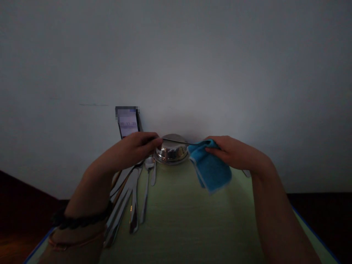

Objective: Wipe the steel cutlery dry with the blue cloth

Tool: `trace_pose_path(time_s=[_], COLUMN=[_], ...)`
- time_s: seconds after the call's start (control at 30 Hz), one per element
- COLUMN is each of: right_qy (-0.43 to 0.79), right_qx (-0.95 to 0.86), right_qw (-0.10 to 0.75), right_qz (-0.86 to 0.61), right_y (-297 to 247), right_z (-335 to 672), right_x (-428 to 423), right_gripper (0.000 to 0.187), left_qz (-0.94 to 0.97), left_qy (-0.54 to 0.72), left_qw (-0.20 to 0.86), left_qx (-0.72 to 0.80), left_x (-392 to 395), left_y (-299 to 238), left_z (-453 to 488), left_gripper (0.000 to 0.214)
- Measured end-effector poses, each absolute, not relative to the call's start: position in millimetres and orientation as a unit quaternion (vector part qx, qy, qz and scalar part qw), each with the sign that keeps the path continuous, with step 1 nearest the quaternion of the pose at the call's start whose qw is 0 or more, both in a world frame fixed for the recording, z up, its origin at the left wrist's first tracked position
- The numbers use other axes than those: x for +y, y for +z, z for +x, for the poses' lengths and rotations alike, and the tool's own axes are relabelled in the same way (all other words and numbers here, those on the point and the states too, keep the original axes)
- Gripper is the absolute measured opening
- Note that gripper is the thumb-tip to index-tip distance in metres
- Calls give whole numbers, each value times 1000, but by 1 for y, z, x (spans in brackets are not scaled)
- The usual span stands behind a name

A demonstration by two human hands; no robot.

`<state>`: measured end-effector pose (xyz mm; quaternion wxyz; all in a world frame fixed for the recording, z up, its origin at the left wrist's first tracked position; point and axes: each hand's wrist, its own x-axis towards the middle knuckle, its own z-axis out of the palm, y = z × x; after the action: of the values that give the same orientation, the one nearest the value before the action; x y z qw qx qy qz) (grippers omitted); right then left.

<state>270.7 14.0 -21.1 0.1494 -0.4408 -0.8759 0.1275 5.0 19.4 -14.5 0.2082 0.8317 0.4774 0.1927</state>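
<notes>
Between the fingers and thumb of my left hand (139, 148) is one end of a thin metal utensil (176, 141), held nearly level. Its other end goes into a folded blue cloth (213, 170), so I cannot tell whether it is a spoon or a fork. My right hand (229, 150) pinches the cloth around that end, and the rest of the cloth hangs down. Just behind and below the utensil, a shiny metal bowl (172, 154) sits upside down against the wall.
Several pieces of cutlery lie left on the pale green table (176, 227), among them a spoon (147, 183) and a table knife (134, 209). A phone (128, 123) leans on the wall (176, 66). A metal tip (246, 173) shows beside my right wrist.
</notes>
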Motion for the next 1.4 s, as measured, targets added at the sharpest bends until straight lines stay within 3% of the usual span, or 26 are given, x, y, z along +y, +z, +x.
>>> trace_pose_path(time_s=[0.2, 0.5, 0.67, 0.83, 1.03, 1.4], right_qy=[106, 185, 172, 163, 168, 183], right_qx=[-875, -886, -909, -914, -910, -914], right_qw=[111, 121, 82, 93, 99, 111], right_qz=[-459, -408, -371, -359, -366, -344], right_y=[-20, -19, -15, -18, -14, -15], right_z=[270, 263, 241, 230, 238, 233], right_x=[14, 15, 7, 5, 6, 2], right_gripper=[21, 26, 29, 26, 26, 26], left_qz=[853, 839, 865, 903, 859, 888], left_qy=[127, 64, 55, 57, 88, 25], left_qw=[187, 281, 255, 216, 299, 280], left_qx=[470, 462, 430, 368, 407, 365], left_x=[20, 14, 11, 10, 6, 3], left_y=[-18, -10, -4, -9, -3, -1], left_z=[6, -5, 13, 43, 36, 43], left_gripper=[35, 38, 36, 34, 33, 32])
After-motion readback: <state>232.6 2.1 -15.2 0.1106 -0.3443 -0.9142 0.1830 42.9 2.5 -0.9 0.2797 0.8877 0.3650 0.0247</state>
